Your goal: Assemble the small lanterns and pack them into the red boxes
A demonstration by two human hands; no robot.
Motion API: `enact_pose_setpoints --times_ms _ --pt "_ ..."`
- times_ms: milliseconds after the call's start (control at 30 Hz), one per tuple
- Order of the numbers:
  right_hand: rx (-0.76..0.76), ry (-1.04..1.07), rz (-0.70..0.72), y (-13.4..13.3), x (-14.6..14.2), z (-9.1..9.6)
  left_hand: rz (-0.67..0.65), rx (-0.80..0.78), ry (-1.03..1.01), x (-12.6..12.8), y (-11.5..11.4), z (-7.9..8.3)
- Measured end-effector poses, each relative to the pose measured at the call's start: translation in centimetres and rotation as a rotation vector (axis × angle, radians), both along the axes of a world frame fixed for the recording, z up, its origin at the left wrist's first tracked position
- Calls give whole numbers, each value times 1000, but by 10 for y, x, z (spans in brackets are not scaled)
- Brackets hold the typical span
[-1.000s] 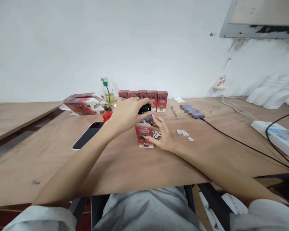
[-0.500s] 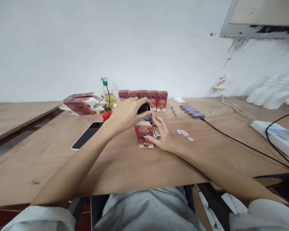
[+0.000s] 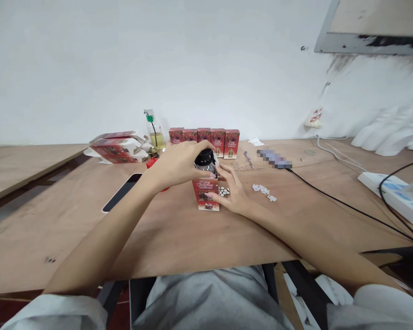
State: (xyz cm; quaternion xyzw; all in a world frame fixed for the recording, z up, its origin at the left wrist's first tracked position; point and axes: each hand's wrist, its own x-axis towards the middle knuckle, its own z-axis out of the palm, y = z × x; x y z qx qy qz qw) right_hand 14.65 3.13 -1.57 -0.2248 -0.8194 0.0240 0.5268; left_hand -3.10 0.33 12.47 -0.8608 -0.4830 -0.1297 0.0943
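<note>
In front of me a red printed carton point(image 3: 206, 201) stands upright on the table with its top open. Inside its mouth shows a clear object with a black round end point(image 3: 205, 158); the rest of it is hidden by the carton. My left hand point(image 3: 183, 162) curves round the carton's top from the left, thumb on the front rim and fingers over the far side. My right hand point(image 3: 232, 189) holds the carton's right side, thumb on the front face and fingertips at the top edge. A red object point(image 3: 152, 162) lies partly behind my left wrist.
Several red boxes point(image 3: 231, 144) stand along the wall. Flattened cartons point(image 3: 115, 146), a pump bottle point(image 3: 156, 137) and a phone point(image 3: 122, 192) are on the left. Small round pieces point(image 3: 223, 191), white bits point(image 3: 261, 189), a pen point(image 3: 248, 159) and a cabled device point(image 3: 274, 159) lie right.
My left thumb has moved down from the black-ended object to the carton's front rim, and more of the black end shows. My right hand stays at the carton's side.
</note>
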Motion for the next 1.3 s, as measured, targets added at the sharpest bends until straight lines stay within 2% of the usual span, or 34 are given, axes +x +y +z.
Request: enact_pose_setpoints --times_ms 300,467,600,733,1067,1200,1300 --pt "-149 83 84 5 -3 -11 18 3 47 8 -3 -1" --pt "-103 12 57 0 -2 -3 4 3 172 8 -2 -1" --pt "-29 3 39 -2 -1 3 -17 7 183 7 -2 0" --pt "-19 -1 51 -2 -1 4 -47 11 194 6 -2 0" --pt "-39 2 53 -4 -2 2 -161 -86 -25 -9 1 5" --pt "3 -4 33 -2 -2 1 -254 -166 -27 -15 2 10" --pt "34 -24 21 -1 -1 1 -271 -193 1 -15 5 10"
